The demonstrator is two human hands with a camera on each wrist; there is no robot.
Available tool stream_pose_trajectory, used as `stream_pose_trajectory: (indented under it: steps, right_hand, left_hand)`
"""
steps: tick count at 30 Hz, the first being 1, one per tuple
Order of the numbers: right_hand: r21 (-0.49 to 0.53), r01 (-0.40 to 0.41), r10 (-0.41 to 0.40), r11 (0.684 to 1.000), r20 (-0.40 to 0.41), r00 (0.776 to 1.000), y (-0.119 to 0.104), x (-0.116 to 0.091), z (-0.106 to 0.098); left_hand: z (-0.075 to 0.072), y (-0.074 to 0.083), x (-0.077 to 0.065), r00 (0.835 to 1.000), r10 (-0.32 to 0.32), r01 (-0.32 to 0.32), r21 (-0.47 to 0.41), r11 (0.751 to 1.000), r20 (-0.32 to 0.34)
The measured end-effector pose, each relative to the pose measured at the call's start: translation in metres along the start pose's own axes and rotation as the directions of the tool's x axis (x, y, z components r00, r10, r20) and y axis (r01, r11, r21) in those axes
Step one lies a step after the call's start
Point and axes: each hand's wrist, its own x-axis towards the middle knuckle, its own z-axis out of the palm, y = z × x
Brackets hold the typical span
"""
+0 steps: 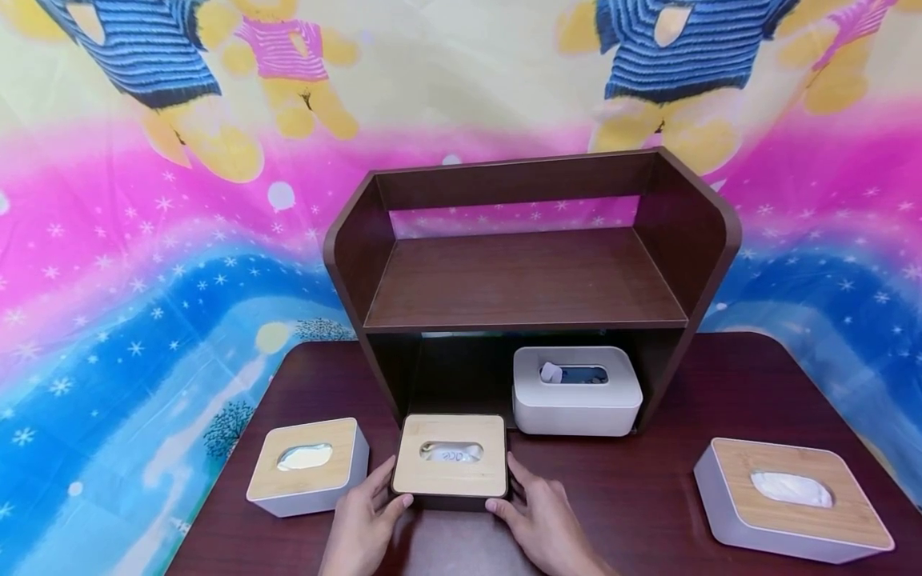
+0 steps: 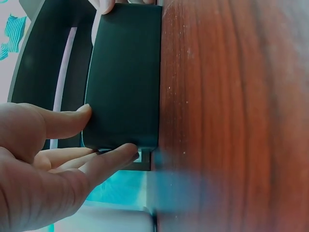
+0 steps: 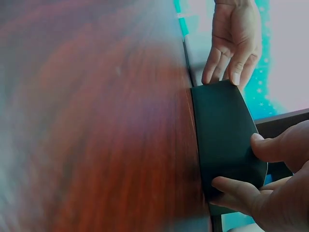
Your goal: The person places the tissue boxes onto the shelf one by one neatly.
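A tissue box (image 1: 450,472) with a light wooden lid and a dark body stands at the front of the shelf's lower compartment. My left hand (image 1: 366,512) grips its left end, thumb on the front edge and fingers along the side. At the opposite end my right hand (image 1: 543,516) holds it the same way. Seen from the left wrist, the dark front face (image 2: 123,77) lies between both hands, low against the table. In the right wrist view that dark face (image 3: 224,125) shows with both thumbs at its upper edge.
A dark brown two-tier shelf (image 1: 526,276) stands on the reddish-brown table (image 1: 619,512). Inside its lower right part sits a white tissue box (image 1: 576,400). Another wooden-lidded white tissue box (image 1: 306,468) is at the left, and a similar one (image 1: 795,500) at the right. A patterned cloth (image 1: 144,320) hangs behind.
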Motion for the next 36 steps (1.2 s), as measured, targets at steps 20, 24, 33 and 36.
stream_pose_trajectory:
  steps: [20, 24, 33, 36]
  right_hand:
    - [0.009, -0.001, 0.001, 1.0, -0.074, 0.997, -0.006, 0.0, -0.007]
    - [0.038, 0.011, -0.007, 0.999, -0.102, 0.995, -0.005, 0.009, -0.008]
    - [0.134, 0.007, 0.007, 0.991, -0.101, 0.995, -0.002, 0.029, -0.007]
    - [0.198, 0.01, 0.009, 0.98, -0.094, 0.996, -0.001, 0.036, -0.006]
  left_hand:
    - [0.008, 0.017, 0.006, 0.991, -0.092, 0.086, -0.062, 0.994, -0.096]
    - [0.011, 0.021, 0.011, 0.989, -0.088, 0.082, -0.056, 0.995, -0.116]
    - [0.019, 0.021, 0.03, 0.979, -0.099, 0.093, -0.042, 0.995, -0.177]
    - [0.021, 0.021, 0.036, 0.974, -0.113, 0.106, -0.042, 0.993, -0.195]
